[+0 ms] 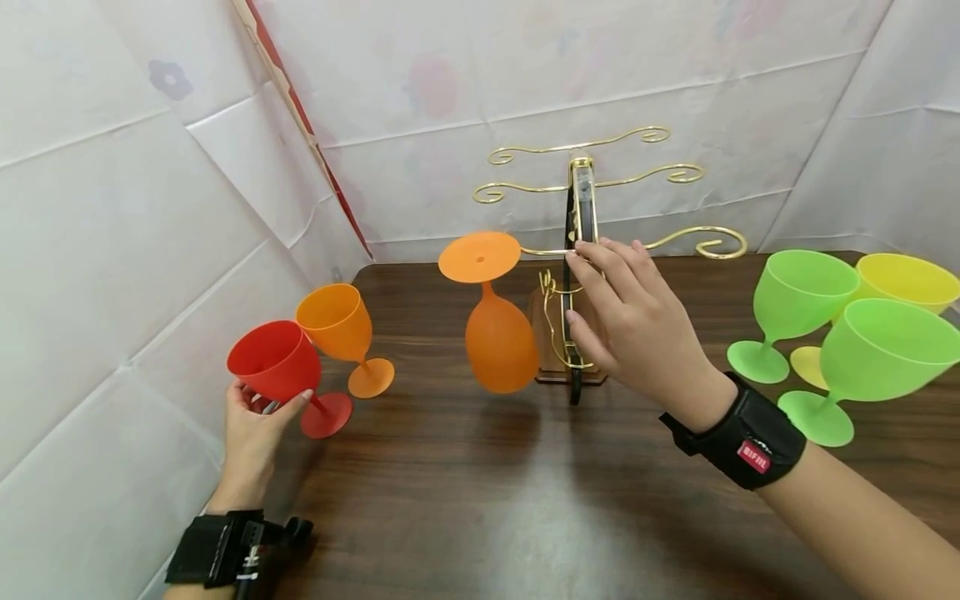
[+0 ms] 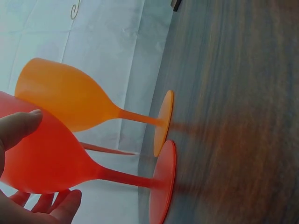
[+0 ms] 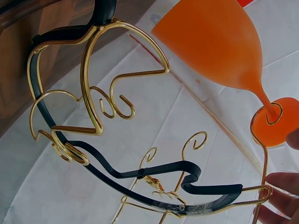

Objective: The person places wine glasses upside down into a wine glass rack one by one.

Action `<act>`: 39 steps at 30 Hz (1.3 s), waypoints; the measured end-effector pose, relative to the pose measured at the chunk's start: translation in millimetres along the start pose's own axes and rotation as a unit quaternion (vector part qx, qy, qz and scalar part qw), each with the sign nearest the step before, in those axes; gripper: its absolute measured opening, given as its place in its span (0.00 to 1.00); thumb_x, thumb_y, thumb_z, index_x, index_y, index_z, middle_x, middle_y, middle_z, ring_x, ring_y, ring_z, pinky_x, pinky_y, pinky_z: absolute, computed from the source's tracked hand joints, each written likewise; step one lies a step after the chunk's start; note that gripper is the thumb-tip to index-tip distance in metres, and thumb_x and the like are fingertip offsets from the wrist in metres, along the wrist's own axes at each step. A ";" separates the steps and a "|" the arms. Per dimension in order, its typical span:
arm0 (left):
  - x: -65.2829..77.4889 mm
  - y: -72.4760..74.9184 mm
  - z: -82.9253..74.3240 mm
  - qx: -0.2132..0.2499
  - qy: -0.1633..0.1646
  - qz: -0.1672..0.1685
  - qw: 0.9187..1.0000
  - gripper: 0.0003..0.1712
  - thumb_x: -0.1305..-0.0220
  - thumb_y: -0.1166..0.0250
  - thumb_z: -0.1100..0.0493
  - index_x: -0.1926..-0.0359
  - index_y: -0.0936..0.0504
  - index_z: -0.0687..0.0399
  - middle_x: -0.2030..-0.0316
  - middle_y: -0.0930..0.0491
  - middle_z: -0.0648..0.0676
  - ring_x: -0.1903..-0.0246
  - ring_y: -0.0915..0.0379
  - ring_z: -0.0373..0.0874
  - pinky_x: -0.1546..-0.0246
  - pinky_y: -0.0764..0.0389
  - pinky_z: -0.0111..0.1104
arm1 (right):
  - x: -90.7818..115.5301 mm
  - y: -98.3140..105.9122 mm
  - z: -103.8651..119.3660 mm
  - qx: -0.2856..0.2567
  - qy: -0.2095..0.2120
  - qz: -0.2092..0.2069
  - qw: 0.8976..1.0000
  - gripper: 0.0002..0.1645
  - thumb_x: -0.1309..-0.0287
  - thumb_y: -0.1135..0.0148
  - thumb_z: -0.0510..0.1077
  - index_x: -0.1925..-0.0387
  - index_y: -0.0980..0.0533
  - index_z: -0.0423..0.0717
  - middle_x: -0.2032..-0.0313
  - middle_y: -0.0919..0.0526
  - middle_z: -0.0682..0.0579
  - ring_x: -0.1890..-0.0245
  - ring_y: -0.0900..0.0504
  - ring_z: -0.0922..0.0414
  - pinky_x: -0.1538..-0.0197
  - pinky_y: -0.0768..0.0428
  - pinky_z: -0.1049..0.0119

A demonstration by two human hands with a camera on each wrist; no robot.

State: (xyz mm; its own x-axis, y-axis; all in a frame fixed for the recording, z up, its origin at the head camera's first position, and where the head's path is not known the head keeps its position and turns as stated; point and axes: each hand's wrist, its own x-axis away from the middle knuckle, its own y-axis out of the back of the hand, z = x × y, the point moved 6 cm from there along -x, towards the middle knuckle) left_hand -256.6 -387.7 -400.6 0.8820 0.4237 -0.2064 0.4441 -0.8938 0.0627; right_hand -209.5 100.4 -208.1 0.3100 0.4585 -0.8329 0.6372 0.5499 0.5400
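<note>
My left hand [image 1: 253, 437] grips the bowl of a red plastic goblet [image 1: 276, 367] at the left, thumb on one side and fingers round the other. Its foot is at the tabletop, close beside an upright orange goblet [image 2: 70, 95]. Another orange goblet [image 1: 501, 346] hangs upside down by its foot from the left end of a gold wire arm on a black and gold goblet rack [image 1: 585, 200]. At the rack's front arm, my right hand [image 1: 641, 329] rests with fingers extended. In the right wrist view, its fingertips [image 3: 280, 182] lie right by the wire.
Two green goblets [image 1: 806, 287] and a yellow goblet [image 1: 907, 279] stand upright at the right of the dark wooden table [image 1: 450, 492]. White sheeting [image 1: 420, 100] rises behind and along the left side. Curled wire arms [image 1: 682, 173] stick out both sides of the rack.
</note>
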 end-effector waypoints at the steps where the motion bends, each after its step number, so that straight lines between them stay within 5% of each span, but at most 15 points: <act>1: 1.6 -1.1 -3.1 0.003 -0.004 -0.003 1.000 0.48 0.55 0.23 0.60 0.36 0.42 0.43 0.43 0.35 0.50 0.49 0.34 0.44 0.62 0.22 0.22 | 0.0 -0.1 0.0 0.000 0.000 0.000 1.000 0.30 0.43 0.51 0.44 0.42 0.31 0.30 0.45 0.28 0.35 0.43 0.33 0.39 0.38 0.38 0.41; 12: 38.6 -12.3 -84.1 0.042 -0.004 -0.041 0.998 0.42 0.50 0.30 0.71 0.38 0.40 0.48 0.46 0.34 0.49 0.51 0.34 0.42 0.64 0.23 0.19 | 0.1 -0.4 -0.2 0.004 -0.003 0.007 1.000 0.30 0.44 0.48 0.44 0.42 0.31 0.30 0.45 0.29 0.35 0.43 0.33 0.39 0.38 0.39 0.42; 18: 43.7 -12.8 -99.2 0.050 -0.006 -0.035 0.998 0.42 0.51 0.31 0.74 0.38 0.40 0.48 0.46 0.33 0.49 0.52 0.33 0.42 0.64 0.22 0.20 | 0.3 -0.4 -0.1 0.005 -0.001 0.005 1.000 0.30 0.46 0.46 0.43 0.42 0.31 0.30 0.45 0.28 0.34 0.43 0.33 0.39 0.38 0.38 0.42; 28: 67.3 -30.7 -119.5 0.036 -0.015 0.031 0.999 0.43 0.47 0.32 0.71 0.34 0.43 0.46 0.41 0.35 0.52 0.47 0.35 0.45 0.60 0.22 0.21 | -0.5 0.2 0.0 0.004 0.002 0.001 1.000 0.30 0.44 0.48 0.44 0.42 0.31 0.30 0.45 0.28 0.35 0.43 0.33 0.39 0.38 0.38 0.42; 34: 89.2 -57.8 -133.5 0.027 -0.036 0.087 0.995 0.45 0.49 0.33 0.75 0.33 0.42 0.46 0.41 0.35 0.54 0.47 0.34 0.47 0.57 0.22 0.23 | -0.5 0.7 -0.2 0.006 0.002 0.000 1.000 0.31 0.46 0.46 0.43 0.42 0.31 0.30 0.45 0.28 0.34 0.43 0.33 0.38 0.38 0.38 0.42; 39: 105.7 -86.0 -140.6 0.050 -0.052 0.169 0.983 0.44 0.48 0.37 0.78 0.33 0.43 0.50 0.40 0.35 0.57 0.48 0.31 0.49 0.55 0.21 0.29 | 0.0 -0.3 -0.2 0.006 0.001 0.005 1.000 0.31 0.46 0.44 0.42 0.42 0.31 0.30 0.45 0.29 0.34 0.43 0.33 0.39 0.38 0.39 0.42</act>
State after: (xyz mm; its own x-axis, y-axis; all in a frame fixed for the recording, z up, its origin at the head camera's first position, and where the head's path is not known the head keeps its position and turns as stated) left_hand -179.4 -245.4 -290.5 0.9530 0.0881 -0.2900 0.1068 -0.9930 0.0494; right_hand -209.8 100.4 -208.2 0.3161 0.4654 -0.8267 0.6420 0.5367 0.5476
